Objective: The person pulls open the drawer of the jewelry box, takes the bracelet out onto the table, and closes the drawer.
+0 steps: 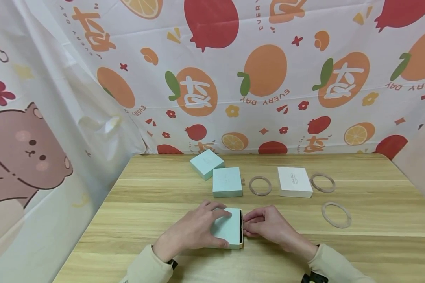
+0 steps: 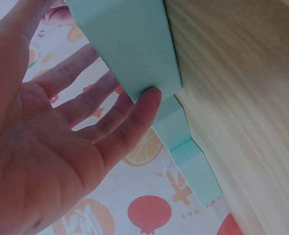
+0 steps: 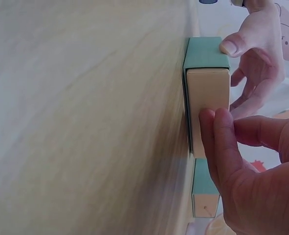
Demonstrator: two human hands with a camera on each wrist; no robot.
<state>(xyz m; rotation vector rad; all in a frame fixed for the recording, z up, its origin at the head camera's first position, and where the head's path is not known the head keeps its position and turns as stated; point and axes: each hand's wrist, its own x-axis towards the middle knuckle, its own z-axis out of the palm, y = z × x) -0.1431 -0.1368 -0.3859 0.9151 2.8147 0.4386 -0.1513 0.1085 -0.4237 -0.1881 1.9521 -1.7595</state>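
A mint-green sleeve box (image 1: 227, 228) lies on the table, its tan inner drawer (image 3: 208, 93) poking slightly out at the right end with a dark strip of the inside showing. My left hand (image 1: 198, 228) grips the sleeve from the left, thumb at the near side and fingers over the top. One fingertip (image 2: 151, 95) presses the box's side in the left wrist view. At the drawer's end, my right hand (image 1: 269, 226) has thumb and fingers drawn together in a pinch. What lies between those fingertips is hidden.
Behind stand two more mint-green boxes, one square-on (image 1: 227, 181) with a small tab at its right, one turned (image 1: 207, 162). A white box (image 1: 294, 181) is further right. Three pale rings lie about: one between boxes (image 1: 260, 192), two at right (image 1: 323, 190) (image 1: 336, 225). A printed curtain (image 1: 233, 129) hangs behind.
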